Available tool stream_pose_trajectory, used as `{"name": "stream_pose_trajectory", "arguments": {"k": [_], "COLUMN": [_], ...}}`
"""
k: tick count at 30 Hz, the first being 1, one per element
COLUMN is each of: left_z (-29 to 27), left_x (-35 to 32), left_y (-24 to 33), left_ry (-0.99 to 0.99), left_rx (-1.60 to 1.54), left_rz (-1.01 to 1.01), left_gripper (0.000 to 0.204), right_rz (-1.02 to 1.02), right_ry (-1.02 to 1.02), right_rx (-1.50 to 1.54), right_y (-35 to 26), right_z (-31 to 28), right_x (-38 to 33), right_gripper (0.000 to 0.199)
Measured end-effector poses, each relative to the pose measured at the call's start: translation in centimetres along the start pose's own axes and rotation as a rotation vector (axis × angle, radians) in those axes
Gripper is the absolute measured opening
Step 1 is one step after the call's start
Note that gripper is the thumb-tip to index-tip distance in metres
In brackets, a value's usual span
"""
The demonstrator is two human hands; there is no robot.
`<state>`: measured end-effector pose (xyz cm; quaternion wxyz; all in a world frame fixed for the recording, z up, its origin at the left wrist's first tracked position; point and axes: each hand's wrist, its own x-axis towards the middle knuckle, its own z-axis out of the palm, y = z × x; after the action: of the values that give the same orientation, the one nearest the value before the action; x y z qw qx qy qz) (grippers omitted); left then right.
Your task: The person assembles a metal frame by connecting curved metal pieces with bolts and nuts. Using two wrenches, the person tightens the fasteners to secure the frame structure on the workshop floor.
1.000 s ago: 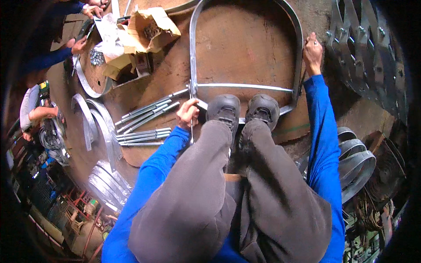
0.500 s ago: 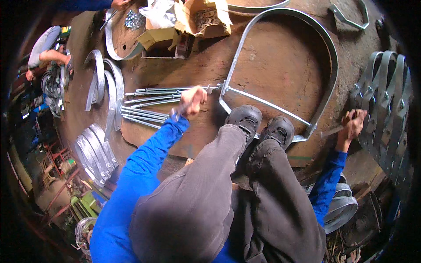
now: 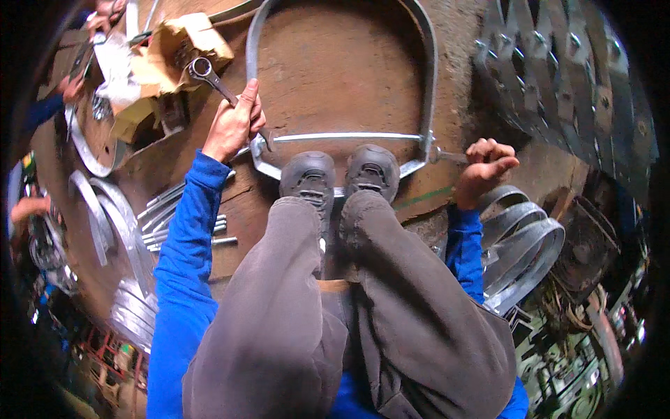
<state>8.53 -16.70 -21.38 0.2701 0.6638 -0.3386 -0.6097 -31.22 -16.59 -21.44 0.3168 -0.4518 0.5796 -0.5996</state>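
Left fingers (image 3: 257, 116) wrapped round ring-ended wrench (image 3: 221, 86); right fingers (image 3: 490, 149) clenched on metal tool (image 3: 453, 156) beside steel hoop (image 3: 431, 70).

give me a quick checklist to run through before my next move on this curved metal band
1. Left hand gripping the combination wrench: ok, closed around its shank, ring end up.
2. Wrench's lower end seated at the rod's left end: cannot tell, it is close but contact is unclear.
3. Right hand holding the metal hand tool: ok.
4. That tool seated on the rod's right-end hardware: cannot tell, too small.
5. Straight metal rod spanning the curved metal band: ok, side to side.
6. Left shoe and right shoe at the band's near edge: ok.
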Motion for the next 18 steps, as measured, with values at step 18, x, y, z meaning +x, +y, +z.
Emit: {"name": "stream_pose_trajectory", "arguments": {"k": [18], "left_z": [23.1], "left_x": [7.8], "left_y": [3.3], "left_ry": [-0.300], "left_rx": [0.010], "left_rz": [0.018], "left_gripper": [0.056], "right_rz": [-0.107], "right_ry": [-0.055], "right_rx": [0.216], "right_y": [2.0], "right_z": [0.4], "right_x": [-0.7], "right_gripper": [0.053]}}
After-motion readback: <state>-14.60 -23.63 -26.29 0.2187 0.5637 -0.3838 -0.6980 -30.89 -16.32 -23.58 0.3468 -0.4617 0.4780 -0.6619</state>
